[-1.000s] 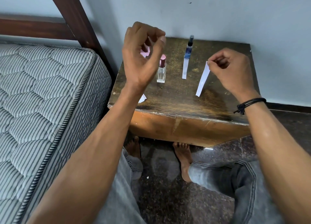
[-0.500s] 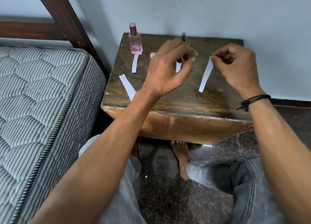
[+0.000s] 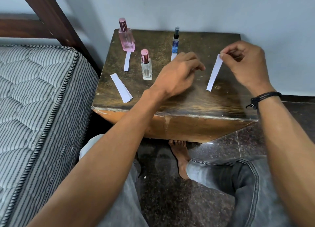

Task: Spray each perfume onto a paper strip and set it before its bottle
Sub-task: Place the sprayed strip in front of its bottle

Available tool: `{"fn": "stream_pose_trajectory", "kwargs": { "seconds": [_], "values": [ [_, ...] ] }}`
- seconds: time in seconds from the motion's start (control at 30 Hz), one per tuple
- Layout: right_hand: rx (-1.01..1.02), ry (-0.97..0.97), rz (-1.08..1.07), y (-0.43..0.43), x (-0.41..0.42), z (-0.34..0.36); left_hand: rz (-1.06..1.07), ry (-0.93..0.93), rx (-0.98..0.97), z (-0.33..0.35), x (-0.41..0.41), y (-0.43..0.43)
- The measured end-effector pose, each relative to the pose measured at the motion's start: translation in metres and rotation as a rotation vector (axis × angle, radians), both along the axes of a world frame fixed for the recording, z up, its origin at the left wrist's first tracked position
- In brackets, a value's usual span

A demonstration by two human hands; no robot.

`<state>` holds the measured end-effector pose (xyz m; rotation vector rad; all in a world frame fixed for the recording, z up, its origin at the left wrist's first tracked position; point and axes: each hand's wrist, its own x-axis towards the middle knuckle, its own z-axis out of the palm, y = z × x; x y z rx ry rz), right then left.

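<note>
Three perfume bottles stand on the dark wooden table (image 3: 187,104): a pink bottle (image 3: 127,39) at the back left, a clear bottle with a rose cap (image 3: 146,68) in front of it, and a slim blue spray bottle (image 3: 175,42) at the back middle. One paper strip (image 3: 127,61) lies before the pink bottle. Another strip (image 3: 173,56) lies before the blue bottle, partly hidden by my left hand (image 3: 179,73). That hand hovers low over the table's middle, fingers loosely curled, holding nothing. My right hand (image 3: 245,65) pinches the top end of a hanging strip (image 3: 214,72).
A small stack of spare strips (image 3: 121,88) lies near the table's left front corner. A striped mattress (image 3: 34,107) and a wooden bed frame (image 3: 51,13) border the table on the left. The wall is right behind. My legs and a bare foot (image 3: 180,155) are below.
My left hand has come down from a raised spot near the left bottles to the table's middle. My right hand keeps pinching the same strip, nearly still.
</note>
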<state>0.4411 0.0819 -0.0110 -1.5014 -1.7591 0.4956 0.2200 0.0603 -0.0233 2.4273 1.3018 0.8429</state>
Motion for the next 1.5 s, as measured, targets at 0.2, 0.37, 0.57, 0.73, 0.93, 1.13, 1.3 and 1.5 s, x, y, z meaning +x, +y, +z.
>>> {"fn": "stream_pose_trajectory", "kwargs": {
  "seconds": [0.2, 0.37, 0.57, 0.73, 0.93, 1.13, 1.3, 1.5],
  "values": [
    [-0.012, 0.018, -0.067, 0.012, 0.014, -0.002, -0.055, 0.058, -0.114, -0.008, 0.015, 0.006],
    [-0.025, 0.066, -0.084, 0.029, 0.020, -0.005, -0.115, 0.071, -0.149, -0.012, 0.027, 0.006],
    [-0.079, 0.068, -0.063, 0.044, 0.023, -0.014, -0.129, 0.196, -0.127, -0.017, 0.031, 0.002],
    [-0.123, 0.027, -0.045, 0.046, 0.021, -0.021, -0.100, 0.241, -0.133, -0.015, 0.030, 0.002],
    [-0.124, 0.013, -0.067, 0.046, 0.020, -0.028, -0.107, 0.280, -0.132, -0.016, 0.038, -0.001],
    [-0.106, 0.020, -0.081, 0.045, 0.018, -0.030, -0.106, 0.310, -0.132, -0.016, 0.042, -0.001],
    [-0.110, 0.015, -0.089, 0.046, 0.018, -0.033, -0.101, 0.316, -0.125, -0.017, 0.043, -0.001],
    [-0.107, -0.005, -0.097, 0.046, 0.016, -0.035, -0.099, 0.327, -0.121, -0.018, 0.046, 0.000]
  ]
}}
